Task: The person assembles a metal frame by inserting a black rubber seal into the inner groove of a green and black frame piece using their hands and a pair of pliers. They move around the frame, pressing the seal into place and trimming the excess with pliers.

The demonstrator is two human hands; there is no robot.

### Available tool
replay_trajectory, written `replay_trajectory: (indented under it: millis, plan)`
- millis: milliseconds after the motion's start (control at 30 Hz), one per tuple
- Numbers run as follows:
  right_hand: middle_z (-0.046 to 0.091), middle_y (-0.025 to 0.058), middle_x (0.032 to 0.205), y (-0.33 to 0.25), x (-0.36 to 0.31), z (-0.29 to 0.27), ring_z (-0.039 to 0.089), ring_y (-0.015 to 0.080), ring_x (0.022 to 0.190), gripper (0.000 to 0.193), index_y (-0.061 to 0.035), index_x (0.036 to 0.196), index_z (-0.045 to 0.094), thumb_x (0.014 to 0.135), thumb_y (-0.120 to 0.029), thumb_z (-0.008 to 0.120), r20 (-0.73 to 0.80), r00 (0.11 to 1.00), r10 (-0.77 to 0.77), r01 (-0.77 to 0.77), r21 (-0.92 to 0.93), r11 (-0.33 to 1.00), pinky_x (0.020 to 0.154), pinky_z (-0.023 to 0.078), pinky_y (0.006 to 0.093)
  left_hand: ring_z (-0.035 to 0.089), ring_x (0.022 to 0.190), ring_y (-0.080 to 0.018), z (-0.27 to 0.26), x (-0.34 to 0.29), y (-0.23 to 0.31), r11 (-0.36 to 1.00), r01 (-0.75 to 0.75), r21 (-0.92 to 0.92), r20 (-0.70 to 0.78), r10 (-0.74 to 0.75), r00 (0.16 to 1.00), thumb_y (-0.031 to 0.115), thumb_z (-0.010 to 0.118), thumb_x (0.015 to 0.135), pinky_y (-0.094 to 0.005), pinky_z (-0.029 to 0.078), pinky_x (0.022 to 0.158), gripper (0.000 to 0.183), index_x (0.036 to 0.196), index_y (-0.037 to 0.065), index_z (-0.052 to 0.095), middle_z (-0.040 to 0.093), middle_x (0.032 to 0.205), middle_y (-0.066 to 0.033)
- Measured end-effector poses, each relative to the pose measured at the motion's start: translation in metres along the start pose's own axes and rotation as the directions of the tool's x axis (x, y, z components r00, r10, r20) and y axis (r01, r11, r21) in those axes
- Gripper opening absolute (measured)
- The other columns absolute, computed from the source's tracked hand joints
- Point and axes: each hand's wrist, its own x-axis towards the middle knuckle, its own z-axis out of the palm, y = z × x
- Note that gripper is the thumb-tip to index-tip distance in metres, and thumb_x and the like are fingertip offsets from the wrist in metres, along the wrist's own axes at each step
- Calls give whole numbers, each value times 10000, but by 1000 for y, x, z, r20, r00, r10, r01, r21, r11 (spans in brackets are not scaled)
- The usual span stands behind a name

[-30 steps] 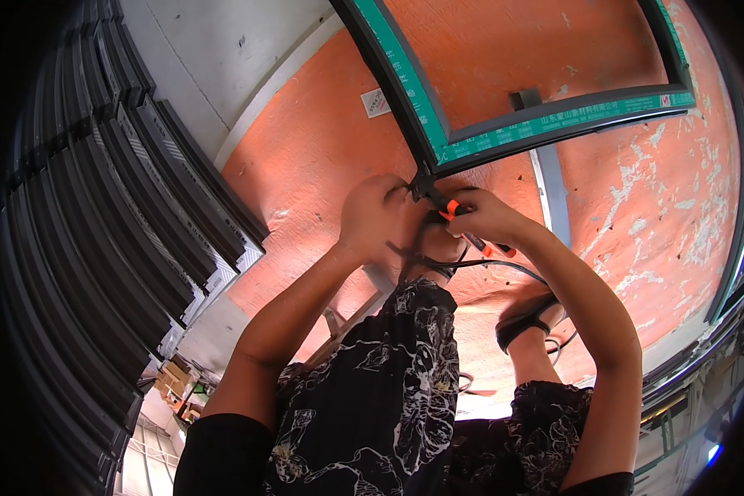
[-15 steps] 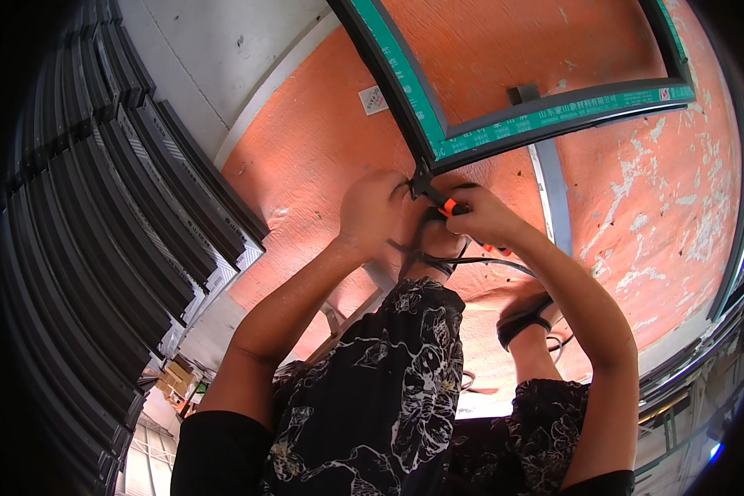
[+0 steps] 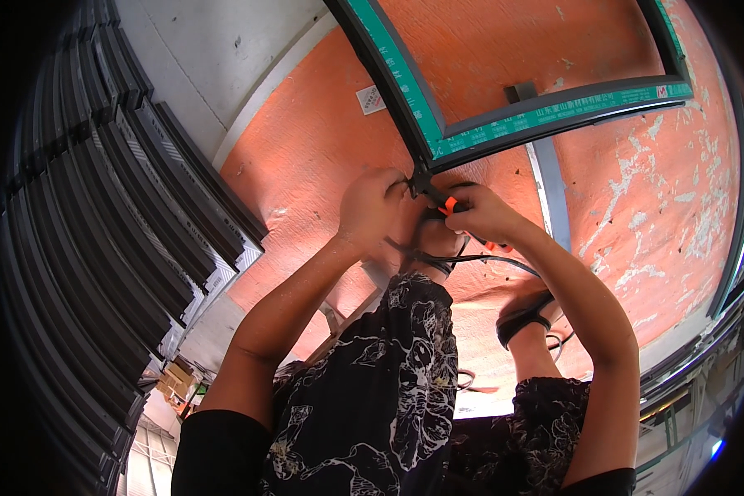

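Observation:
A dark frame (image 3: 554, 124) with green protective film on its face has its near corner just beyond my hands. My right hand (image 3: 481, 215) is closed around a pair of pliers-like cutters (image 3: 452, 205) with black and orange handles, their dark head resting at that corner. To the left, my left hand (image 3: 376, 207) has its fingers curled in against the same corner, beside the tool's head. What those fingers pinch is hidden. Below both hands a thin black strip (image 3: 492, 258) trails across my foot toward the right.
Stacked dark metal profiles (image 3: 132, 215) fill the left side. Under the frame lies a worn orange surface (image 3: 620, 190) with peeling patches, crossed by a grey bar (image 3: 554, 194). My sandalled foot (image 3: 525, 318) stands at the lower right, near loose loops of black strip.
Both hands and the cutters stay at the frame's corner almost unmoved. The frame and my left knee have shifted very slightly left in view.

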Motion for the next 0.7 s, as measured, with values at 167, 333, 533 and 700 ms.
replay_trajectory:
  millis: [167,333,533,700]
  plan:
    - [618,171,724,7,4,4,598,277,660,325,16,897,634,663,-209,646,-63,997,-54,45,-138,989,615,475,355,594,698,-275,3,0,-4,1000,1,-30,-8,-1,1000,55,588,809,-346,454,641,101,861,-17,637,610,762,-153]
    - [601,147,692,0,-31,-4,587,296,660,252,-78,955,644,716,-158,639,-169,908,-384,138,-745,653,597,459,400,595,657,-173,13,-3,-7,975,132,-180,94,-117,989,71,544,869,-288,460,606,125,882,-34,611,628,766,-106]
    - [568,110,810,19,-122,-89,560,281,821,260,-42,970,578,726,-103,645,-383,846,-372,-283,-913,296,731,452,400,633,744,-184,19,-3,-7,406,601,-688,478,-369,797,135,513,929,-256,503,658,175,989,-26,548,641,868,-125]
    - [558,143,1054,6,-135,-78,523,321,991,470,-22,1101,547,677,-120,726,-458,758,-463,-307,-878,366,844,435,407,648,792,-199,17,1,14,195,659,-727,569,-367,736,156,512,933,-270,513,677,178,995,-11,520,644,899,-145]
